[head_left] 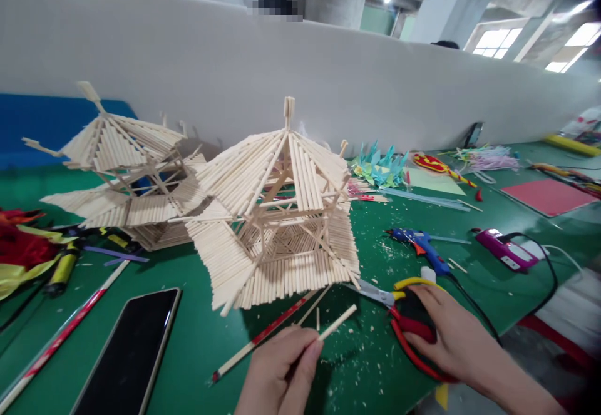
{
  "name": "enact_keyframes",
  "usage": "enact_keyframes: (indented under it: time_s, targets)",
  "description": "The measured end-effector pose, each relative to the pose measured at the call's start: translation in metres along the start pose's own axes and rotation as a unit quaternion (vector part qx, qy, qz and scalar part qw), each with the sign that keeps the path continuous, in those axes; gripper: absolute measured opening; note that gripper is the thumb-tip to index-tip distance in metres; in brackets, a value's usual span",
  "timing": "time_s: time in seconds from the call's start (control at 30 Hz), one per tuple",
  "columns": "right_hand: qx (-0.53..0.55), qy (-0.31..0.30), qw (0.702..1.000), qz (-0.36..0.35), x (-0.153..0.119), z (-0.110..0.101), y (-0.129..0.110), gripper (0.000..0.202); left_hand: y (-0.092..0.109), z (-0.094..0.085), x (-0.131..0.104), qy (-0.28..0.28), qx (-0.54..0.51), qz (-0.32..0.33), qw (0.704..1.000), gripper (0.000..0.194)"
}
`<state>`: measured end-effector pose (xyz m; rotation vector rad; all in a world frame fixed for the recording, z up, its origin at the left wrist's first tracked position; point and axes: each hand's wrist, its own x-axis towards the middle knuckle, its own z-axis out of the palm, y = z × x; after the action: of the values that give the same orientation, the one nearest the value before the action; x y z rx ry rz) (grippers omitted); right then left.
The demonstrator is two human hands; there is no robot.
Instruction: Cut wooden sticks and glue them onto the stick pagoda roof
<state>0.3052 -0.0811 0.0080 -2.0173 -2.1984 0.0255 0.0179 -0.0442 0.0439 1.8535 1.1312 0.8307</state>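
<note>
My left hand (282,368) pinches a short pale wooden stick (342,321) between thumb and fingertips, its free end pointing up and right. To the right, my right hand (439,324) is closed around the red and yellow handles of a pair of scissors (382,294). The scissor blades point left, towards the foot of a pavilion model (286,208) built from thin sticks. Its six-sided-looking roof has gaps between some panels. Just in front of the model, a red-wrapped stick (282,319) and a few loose stick pieces lie on the green table (370,371).
A second stick model (117,177) stands at the left. A phone (131,352) lies front left beside a long red-and-white stick (70,333). A blue glue gun (422,246) and a purple power socket (507,249) with cords lie right. Behind runs a white partition (188,58).
</note>
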Motion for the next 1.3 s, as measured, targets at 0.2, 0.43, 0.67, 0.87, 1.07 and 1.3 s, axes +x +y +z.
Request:
enact_keyframes:
  time_s: [0.2, 0.43, 0.67, 0.87, 1.07, 1.3]
  targets:
    - [0.048, 0.190, 0.969, -0.153, 0.015, -0.032, -0.063, 0.037, -0.004, 0.006, 0.003, -0.019, 0.165, 0.136, 0.977, 0.020]
    - [0.118, 0.113, 0.959, -0.233, 0.037, -0.023, -0.113, 0.019, -0.019, 0.011, -0.006, 0.018, 0.314, 0.218, 0.924, 0.017]
    - [0.131, 0.104, 0.965, -0.202, 0.036, -0.003, -0.118, 0.020, -0.034, 0.014, -0.009, 0.046, 0.319, 0.187, 0.928, 0.018]
    - [0.144, 0.113, 0.964, -0.192, 0.032, 0.005, -0.123, 0.024, -0.034, 0.018, -0.011, 0.050, 0.320, 0.164, 0.932, 0.018]
    - [0.132, 0.122, 0.975, -0.129, 0.033, 0.012, -0.110, 0.029, -0.030, 0.013, -0.017, 0.057, 0.321, 0.134, 0.936, 0.019]
    - [0.401, -0.060, 0.914, 0.014, 0.028, -0.001, -0.109, 0.029, -0.045, 0.018, -0.010, 0.018, 0.357, 0.122, 0.926, 0.022]
